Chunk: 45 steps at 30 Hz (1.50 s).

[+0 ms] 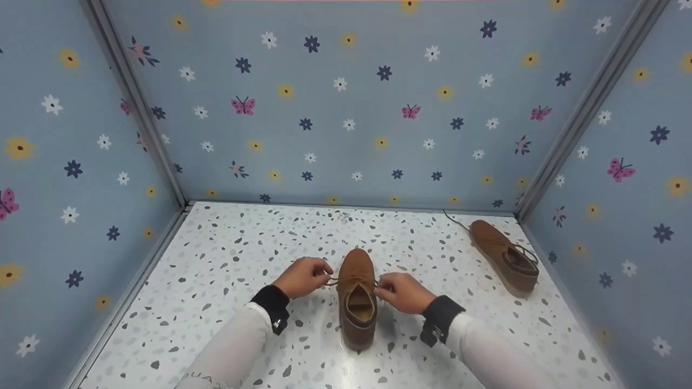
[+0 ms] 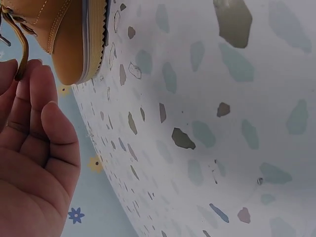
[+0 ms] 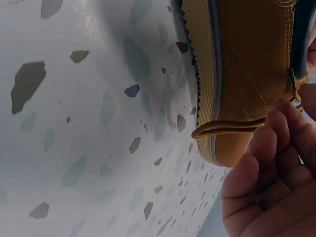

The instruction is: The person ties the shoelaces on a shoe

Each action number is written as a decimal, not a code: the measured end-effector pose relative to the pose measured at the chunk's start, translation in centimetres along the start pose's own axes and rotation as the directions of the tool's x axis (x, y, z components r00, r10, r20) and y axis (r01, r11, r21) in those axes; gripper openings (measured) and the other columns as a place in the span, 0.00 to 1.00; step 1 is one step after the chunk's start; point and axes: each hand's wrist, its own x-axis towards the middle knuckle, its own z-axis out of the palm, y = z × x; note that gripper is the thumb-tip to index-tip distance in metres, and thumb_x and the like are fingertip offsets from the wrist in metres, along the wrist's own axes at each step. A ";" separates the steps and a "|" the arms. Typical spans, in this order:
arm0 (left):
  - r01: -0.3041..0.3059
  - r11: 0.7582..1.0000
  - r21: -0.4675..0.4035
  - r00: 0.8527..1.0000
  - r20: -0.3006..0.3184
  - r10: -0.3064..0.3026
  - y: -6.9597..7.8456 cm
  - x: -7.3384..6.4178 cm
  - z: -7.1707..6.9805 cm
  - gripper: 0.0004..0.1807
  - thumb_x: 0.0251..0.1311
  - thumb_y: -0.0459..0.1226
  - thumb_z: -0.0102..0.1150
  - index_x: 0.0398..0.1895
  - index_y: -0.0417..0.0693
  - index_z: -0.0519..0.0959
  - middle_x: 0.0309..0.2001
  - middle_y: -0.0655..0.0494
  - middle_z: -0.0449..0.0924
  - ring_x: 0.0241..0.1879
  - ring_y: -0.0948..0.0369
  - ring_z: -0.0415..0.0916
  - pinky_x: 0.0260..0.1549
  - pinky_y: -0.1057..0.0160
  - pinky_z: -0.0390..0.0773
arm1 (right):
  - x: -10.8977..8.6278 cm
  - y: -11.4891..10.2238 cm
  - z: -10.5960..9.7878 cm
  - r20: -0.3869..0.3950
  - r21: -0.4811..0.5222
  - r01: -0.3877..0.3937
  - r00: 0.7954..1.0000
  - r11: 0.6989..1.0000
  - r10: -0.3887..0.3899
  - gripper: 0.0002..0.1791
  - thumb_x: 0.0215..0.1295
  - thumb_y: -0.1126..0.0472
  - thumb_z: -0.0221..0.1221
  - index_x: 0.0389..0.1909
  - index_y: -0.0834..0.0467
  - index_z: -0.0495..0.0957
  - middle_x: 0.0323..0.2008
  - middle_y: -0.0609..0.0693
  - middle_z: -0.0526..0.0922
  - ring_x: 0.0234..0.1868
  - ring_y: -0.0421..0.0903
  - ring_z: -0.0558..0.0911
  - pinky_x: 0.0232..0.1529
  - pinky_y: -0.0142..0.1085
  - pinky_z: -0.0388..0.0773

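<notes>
I see the brown shoe (image 1: 356,263) at 6 o'clock, pointing to 12 | left hand (image 1: 304,277) at its 10, right hand (image 1: 406,292) at its 3, both pinching lace (image 2: 23,48) | I judge lace light, limp, sole (image 3: 206,79) stiffer; lace is best taken close to the shoe.

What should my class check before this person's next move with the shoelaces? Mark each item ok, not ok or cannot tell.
1. Near shoe upright on the floor, toe pointing away from the person: ok.
2. Left hand pinching a lace: ok.
3. Right hand pinching lace on the other side: ok; a lace loop sticks out past the fingers.
4. Second shoe clear of both hands: ok, off to the right.
5. Second shoe's laces tidy: not ok; a loose lace trails beyond its toe.
6. Near shoe's knot secure: cannot tell.
</notes>
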 end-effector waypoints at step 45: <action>-0.151 0.980 0.127 0.988 0.006 0.152 4.4 2.6 3.9 0.05 0.67 0.40 0.67 0.41 0.55 0.90 0.42 0.60 0.90 0.44 0.62 0.83 0.51 0.59 0.82 | -0.8 0.6 -0.5 0.093 0.204 -0.092 0.993 0.975 0.074 0.06 0.75 0.64 0.53 0.36 0.56 0.76 0.42 0.58 0.90 0.37 0.46 0.87 0.34 0.31 0.80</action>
